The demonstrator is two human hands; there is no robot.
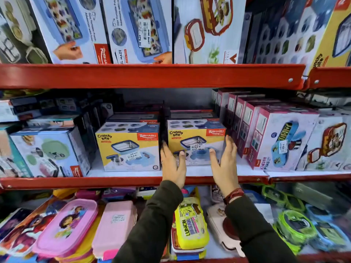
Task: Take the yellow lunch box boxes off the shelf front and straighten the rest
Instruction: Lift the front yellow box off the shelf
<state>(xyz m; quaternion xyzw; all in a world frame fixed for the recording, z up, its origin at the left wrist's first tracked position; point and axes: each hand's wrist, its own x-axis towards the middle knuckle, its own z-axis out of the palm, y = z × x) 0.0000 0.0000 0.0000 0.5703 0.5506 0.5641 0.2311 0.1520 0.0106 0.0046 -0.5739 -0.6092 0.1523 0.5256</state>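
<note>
Two yellow "Crunchy bite" lunch box boxes stand side by side at the front of the middle red shelf [133,182]. The left box [129,147] stands free. The right box [196,141] is clasped from both sides: my left hand [173,165] presses its left face, fingers up along the edge, thumb on the front. My right hand [225,162] presses its right face, thumb on the front too. The box's bottom edge is hidden behind my hands. More boxes lie behind both.
Pink-and-white lunch box cartons [281,137] stand close on the right, touching my right fingers. A pale blue carton [49,150] sits to the left. Tall cartons [133,29] fill the upper shelf. Loose pink [114,226] and yellow [190,224] lunch boxes crowd the lower shelf under my sleeves.
</note>
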